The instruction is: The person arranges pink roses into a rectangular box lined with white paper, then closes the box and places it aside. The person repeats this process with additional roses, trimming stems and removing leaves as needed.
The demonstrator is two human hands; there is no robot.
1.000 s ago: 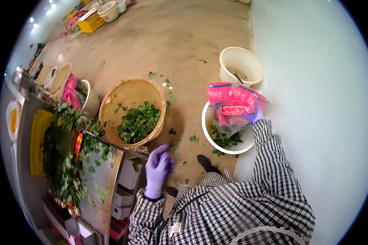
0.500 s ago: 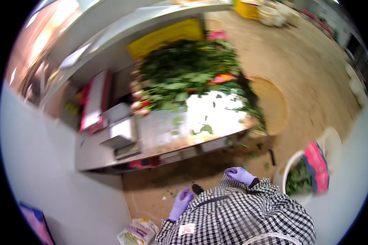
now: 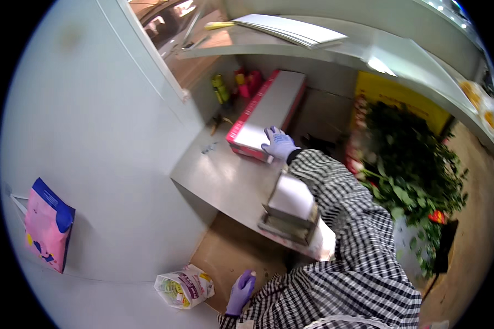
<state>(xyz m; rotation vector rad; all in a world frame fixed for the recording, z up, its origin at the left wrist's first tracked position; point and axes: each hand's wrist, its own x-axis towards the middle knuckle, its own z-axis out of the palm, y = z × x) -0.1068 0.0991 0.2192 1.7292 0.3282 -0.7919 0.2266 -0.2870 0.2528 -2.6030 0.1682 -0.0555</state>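
Note:
My right hand (image 3: pixel 280 145), in a purple glove, reaches across the metal table with its fingers spread. It rests on the near end of a long grey-white box (image 3: pixel 269 112) with red-pink printed sides, and does not wrap around it. My left hand (image 3: pixel 240 293), also purple-gloved, hangs low in front of the table, its fingers loosely extended and nothing visible in them. Close to my right forearm stands a metal holder (image 3: pixel 288 222) with a stack of white paper or card (image 3: pixel 292 197) in it.
Leafy cut flowers (image 3: pixel 409 159) lie on the table's right, before a yellow panel (image 3: pixel 389 93). A shelf (image 3: pixel 313 52) overhangs the back. A yellow-green tool (image 3: pixel 220 89) stands at the back left. An open plastic bag (image 3: pixel 184 288) sits on the floor; a pink-blue bag (image 3: pixel 49 225) hangs on the wall.
My view has turned left. My right hand has gone from beside my body to the long box on the table. The left hand still hangs low.

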